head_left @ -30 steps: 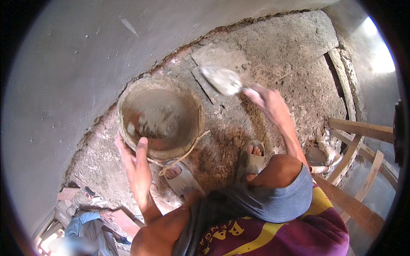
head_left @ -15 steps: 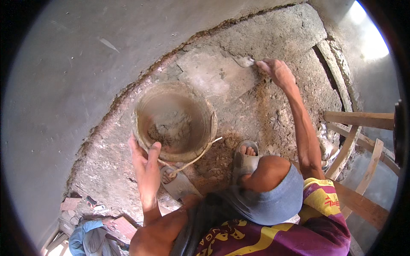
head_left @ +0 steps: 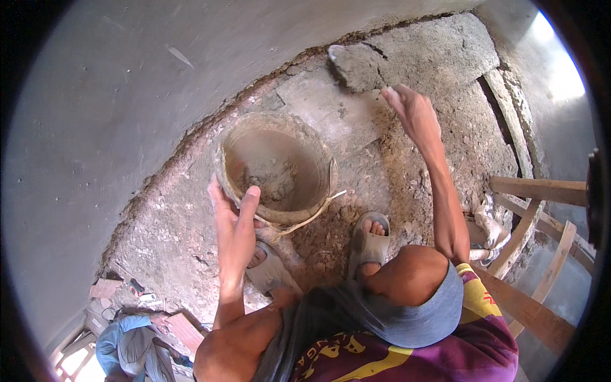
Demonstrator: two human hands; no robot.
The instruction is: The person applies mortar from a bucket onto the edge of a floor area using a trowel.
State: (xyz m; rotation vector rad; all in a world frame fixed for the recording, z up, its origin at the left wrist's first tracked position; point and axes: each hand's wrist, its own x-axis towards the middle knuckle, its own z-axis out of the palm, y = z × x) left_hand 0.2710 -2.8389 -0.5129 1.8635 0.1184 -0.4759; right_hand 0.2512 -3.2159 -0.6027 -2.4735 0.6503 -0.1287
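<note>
My left hand (head_left: 237, 219) grips the near-left rim of a mud-coated bucket (head_left: 224, 167), thumb over the edge and fingers outside. The bucket leans toward me, so its inside shows wet grey mortar (head_left: 272, 179) at the bottom. A rope handle (head_left: 312, 220) hangs along its near right side. My right hand (head_left: 415, 116) reaches out over the floor, fingers closed round what looks like the handle of a trowel. Beyond the fingertips, a lump of mortar (head_left: 358, 67) covers most of the trowel's blade; a pale edge shows at its far left.
A grey plastered wall (head_left: 127, 83) curves along the left and far side, with a rough gap at its foot. Wooden framing (head_left: 541, 191) stands at right, near my right arm. My sandalled feet are below the bucket. Another person (head_left: 137, 347) crouches at the lower left near tools.
The blade by my right hand, small and pale before, now shows a broad lump of mortar beyond the fingers. The bucket, still in my left hand, appears slightly farther right and higher in view.
</note>
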